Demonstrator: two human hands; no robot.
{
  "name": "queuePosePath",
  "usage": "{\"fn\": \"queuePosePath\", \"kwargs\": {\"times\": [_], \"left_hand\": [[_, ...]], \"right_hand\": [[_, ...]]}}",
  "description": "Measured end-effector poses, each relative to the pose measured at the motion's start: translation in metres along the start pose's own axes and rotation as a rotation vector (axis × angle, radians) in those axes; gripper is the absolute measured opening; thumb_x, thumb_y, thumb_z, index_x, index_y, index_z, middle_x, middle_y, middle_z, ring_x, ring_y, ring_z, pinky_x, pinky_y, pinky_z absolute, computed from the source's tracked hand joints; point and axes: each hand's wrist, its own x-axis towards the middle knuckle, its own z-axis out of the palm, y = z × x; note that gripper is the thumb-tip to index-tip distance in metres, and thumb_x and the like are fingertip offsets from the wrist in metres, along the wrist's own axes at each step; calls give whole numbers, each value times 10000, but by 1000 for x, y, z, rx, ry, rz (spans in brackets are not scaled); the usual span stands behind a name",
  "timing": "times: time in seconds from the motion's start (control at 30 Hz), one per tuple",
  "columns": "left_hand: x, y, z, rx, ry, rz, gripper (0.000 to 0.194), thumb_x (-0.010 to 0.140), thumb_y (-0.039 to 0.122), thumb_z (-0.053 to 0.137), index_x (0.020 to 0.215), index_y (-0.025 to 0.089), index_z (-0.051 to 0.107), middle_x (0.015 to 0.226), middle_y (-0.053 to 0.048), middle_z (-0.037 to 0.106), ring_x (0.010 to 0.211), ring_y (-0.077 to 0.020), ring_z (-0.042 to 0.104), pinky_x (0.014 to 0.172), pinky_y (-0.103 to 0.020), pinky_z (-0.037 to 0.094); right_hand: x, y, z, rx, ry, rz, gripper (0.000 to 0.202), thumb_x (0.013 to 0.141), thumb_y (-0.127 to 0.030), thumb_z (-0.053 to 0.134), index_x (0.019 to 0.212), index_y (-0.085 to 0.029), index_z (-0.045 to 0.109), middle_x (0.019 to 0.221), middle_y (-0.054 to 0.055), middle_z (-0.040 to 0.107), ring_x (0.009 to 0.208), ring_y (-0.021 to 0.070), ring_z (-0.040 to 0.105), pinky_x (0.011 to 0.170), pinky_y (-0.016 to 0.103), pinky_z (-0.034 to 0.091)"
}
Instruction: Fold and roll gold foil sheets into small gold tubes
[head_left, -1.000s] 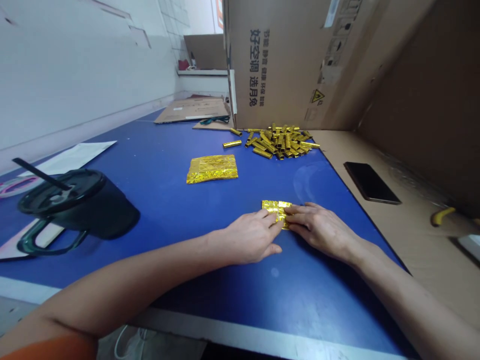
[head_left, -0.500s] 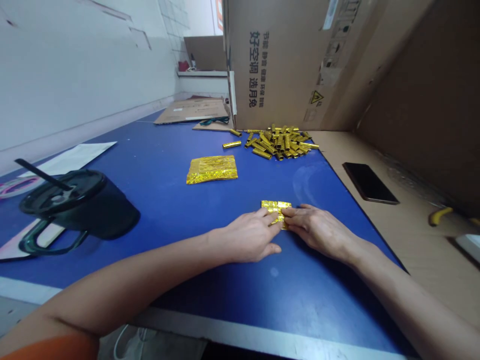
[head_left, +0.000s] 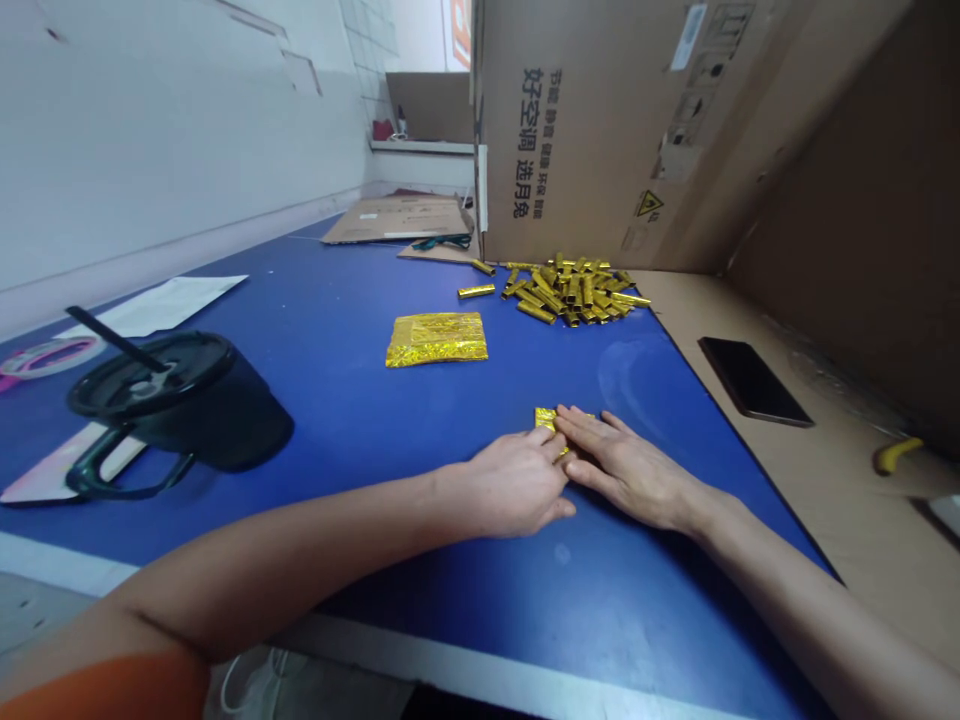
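A small folded piece of shiny gold foil paper (head_left: pixel 544 416) lies on the blue tabletop (head_left: pixel 360 410), mostly covered by my hands. My left hand (head_left: pixel 517 485) rests on its near side with fingers bent and thumb held apart; the fingertips are partly hidden. My right hand (head_left: pixel 626 465) is laid flat across the foil, fingers stretched out and their tips over the far edge. Beyond them is a flat stack of gold foil sheets (head_left: pixel 437 340). Farther back sits a pile of small folded gold foil tubes (head_left: pixel 574 292), two of them lying apart at its left.
At the left stands a dark lidded mug (head_left: pixel 240 410) with a straw, near a tape roll (head_left: pixel 56 357) and white paper (head_left: pixel 161 308). A large cardboard box (head_left: pixel 592 130) rises behind the pile. On cardboard at right are a phone (head_left: pixel 754 380) and a yellow curved object (head_left: pixel 898 455).
My right hand has moved left and flattened over the foil, covering most of it. My left fingers have bent more. The whole view has shifted slightly.
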Motion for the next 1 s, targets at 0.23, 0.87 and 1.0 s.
{"fn": "queuePosePath", "kwargs": {"times": [0.23, 0.87, 1.0], "left_hand": [[-16, 14, -5, -10, -123, -64, 657, 796, 464, 433, 1205, -46, 369, 1254, -268, 358, 1205, -323, 283, 928, -367, 306], [7, -30, 8, -1, 104, -78, 161, 820, 154, 409, 894, 142, 551, 897, -45, 573, 837, -165, 510, 744, -277, 387], [4, -30, 11, 42, 140, -201, 163, 827, 254, 441, 873, 173, 575, 870, -24, 595, 846, -186, 484, 734, -312, 357]], "right_hand": [[-1, -2, 2, -80, 5, 31, 527, 863, -447, 245, 1322, -188, 264, 1379, 77, 244, 1258, 197, 193, 1012, 455, 176], [0, -1, 5, -93, 31, 18, 494, 861, -391, 285, 1323, -217, 259, 1373, 77, 271, 1255, 199, 207, 1005, 471, 178], [0, -1, 5, -94, 43, 16, 490, 861, -387, 285, 1315, -202, 281, 1368, 84, 282, 1253, 195, 212, 1006, 463, 182]]}}
